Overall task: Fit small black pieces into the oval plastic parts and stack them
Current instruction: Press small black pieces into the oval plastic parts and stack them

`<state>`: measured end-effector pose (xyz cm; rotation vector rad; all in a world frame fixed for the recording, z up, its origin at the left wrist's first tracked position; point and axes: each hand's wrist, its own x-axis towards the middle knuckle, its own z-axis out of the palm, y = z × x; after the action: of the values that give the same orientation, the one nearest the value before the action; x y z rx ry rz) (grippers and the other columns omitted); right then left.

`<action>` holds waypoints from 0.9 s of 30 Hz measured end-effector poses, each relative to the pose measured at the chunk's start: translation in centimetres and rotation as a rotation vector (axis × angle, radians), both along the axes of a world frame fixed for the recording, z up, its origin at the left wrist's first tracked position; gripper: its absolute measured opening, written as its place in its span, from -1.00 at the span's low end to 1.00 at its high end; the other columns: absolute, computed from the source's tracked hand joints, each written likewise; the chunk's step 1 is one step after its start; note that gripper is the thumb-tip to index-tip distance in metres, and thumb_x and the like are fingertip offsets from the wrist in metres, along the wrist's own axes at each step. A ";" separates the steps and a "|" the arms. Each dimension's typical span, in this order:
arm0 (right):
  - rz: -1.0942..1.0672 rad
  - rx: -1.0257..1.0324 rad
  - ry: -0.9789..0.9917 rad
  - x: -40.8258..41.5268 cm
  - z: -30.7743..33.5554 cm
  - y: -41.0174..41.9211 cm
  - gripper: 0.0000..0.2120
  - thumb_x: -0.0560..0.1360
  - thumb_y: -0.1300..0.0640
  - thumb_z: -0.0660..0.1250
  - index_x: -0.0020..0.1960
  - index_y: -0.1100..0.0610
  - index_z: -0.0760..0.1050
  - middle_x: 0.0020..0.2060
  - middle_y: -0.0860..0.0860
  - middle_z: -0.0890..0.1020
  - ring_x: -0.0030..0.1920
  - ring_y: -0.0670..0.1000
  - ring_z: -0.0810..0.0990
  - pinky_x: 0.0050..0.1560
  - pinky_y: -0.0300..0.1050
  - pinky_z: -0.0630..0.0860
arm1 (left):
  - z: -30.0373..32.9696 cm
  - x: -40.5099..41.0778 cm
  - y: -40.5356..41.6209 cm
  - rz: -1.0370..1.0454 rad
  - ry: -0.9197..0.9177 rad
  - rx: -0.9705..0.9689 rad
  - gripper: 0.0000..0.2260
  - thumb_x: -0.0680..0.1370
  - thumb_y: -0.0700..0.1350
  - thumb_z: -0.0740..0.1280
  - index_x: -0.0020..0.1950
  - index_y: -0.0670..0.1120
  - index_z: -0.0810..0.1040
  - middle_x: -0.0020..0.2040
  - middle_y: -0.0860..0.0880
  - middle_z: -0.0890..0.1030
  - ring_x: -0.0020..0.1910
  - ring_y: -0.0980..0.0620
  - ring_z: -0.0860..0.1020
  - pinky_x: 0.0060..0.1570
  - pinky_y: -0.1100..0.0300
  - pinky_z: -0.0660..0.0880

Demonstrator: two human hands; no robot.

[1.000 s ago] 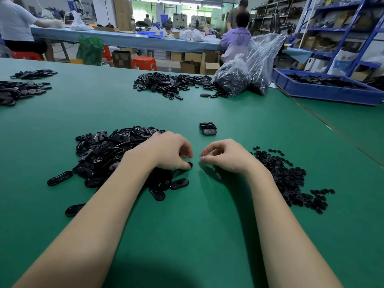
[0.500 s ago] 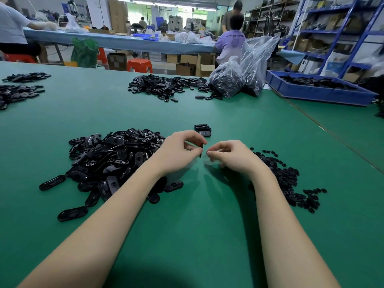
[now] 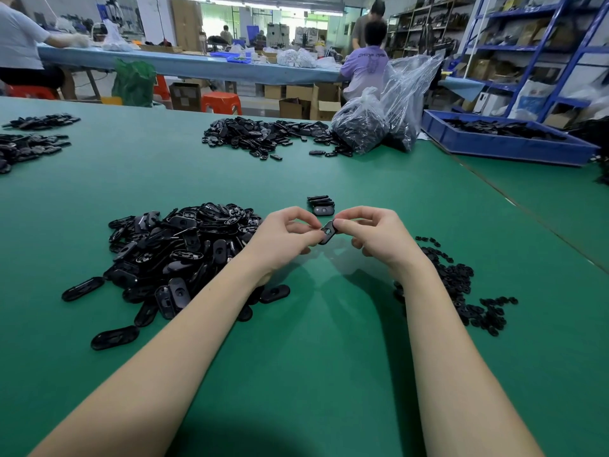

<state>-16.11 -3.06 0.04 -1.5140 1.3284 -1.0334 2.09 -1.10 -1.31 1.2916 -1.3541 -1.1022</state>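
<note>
Oval plastic part (image 3: 328, 231) sits pinched between both hands in the head view, lifted clear of the green worktop (image 3: 296, 374) so the two sets of fingers can work on it from either end. Left hand (image 3: 283, 240) curls its thumb and forefinger onto the near-left end; right hand (image 3: 375, 237) closes its fingertips on the far-right end, most likely pressing a small black piece into the hole, though the piece itself is too small to make out. Just beyond the fingers lies the short stack of finished parts (image 3: 321, 206). Left of the left fingers spreads the heap of oval parts (image 3: 178, 252); right of the right wrist lies the scatter of small black pieces (image 3: 461, 291), each supply kept on the side of the hand that draws from it.

Against the frame half a second back, the hands have risen a little and the oval part now shows its face and hole, where then it was seen only edge-on between the fingertips
</note>
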 end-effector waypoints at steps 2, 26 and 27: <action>-0.004 0.005 0.025 -0.2 0.0 -0.1 -0.94 0.54 0.09 0.47 -0.12 0.02 0.67 -0.31 -0.10 0.70 -0.49 -0.15 0.41 -0.47 -0.39 0.34 | 0.1 -0.1 0.1 -0.007 0.063 0.044 -0.84 0.50 -0.25 0.48 0.02 -0.07 0.60 -0.18 -0.06 0.72 -0.24 0.09 0.61 -0.20 0.28 0.57; -0.487 0.111 0.627 -4.0 -1.4 -0.4 -0.75 0.47 0.15 0.38 0.06 -0.09 0.72 0.06 -0.03 0.71 0.16 0.10 0.60 0.01 -0.12 0.55 | -0.4 -1.1 0.4 -0.058 0.131 0.102 -0.88 0.57 -0.30 0.40 0.09 -0.18 0.60 -0.11 -0.13 0.70 -0.17 0.00 0.69 -0.21 0.21 0.62; -0.500 0.105 0.614 -4.0 -1.5 -0.5 -0.78 0.47 0.16 0.39 0.03 -0.08 0.72 0.03 -0.03 0.72 0.09 0.09 0.62 -0.05 -0.14 0.52 | -0.4 -1.1 0.4 -0.059 0.128 0.101 -0.88 0.57 -0.29 0.39 0.10 -0.18 0.60 -0.11 -0.12 0.70 -0.17 0.00 0.69 -0.20 0.20 0.63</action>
<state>-20.10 -3.52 -1.45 -1.5128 2.2387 -0.7873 0.98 -0.67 -1.67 1.2368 -1.2620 -1.2862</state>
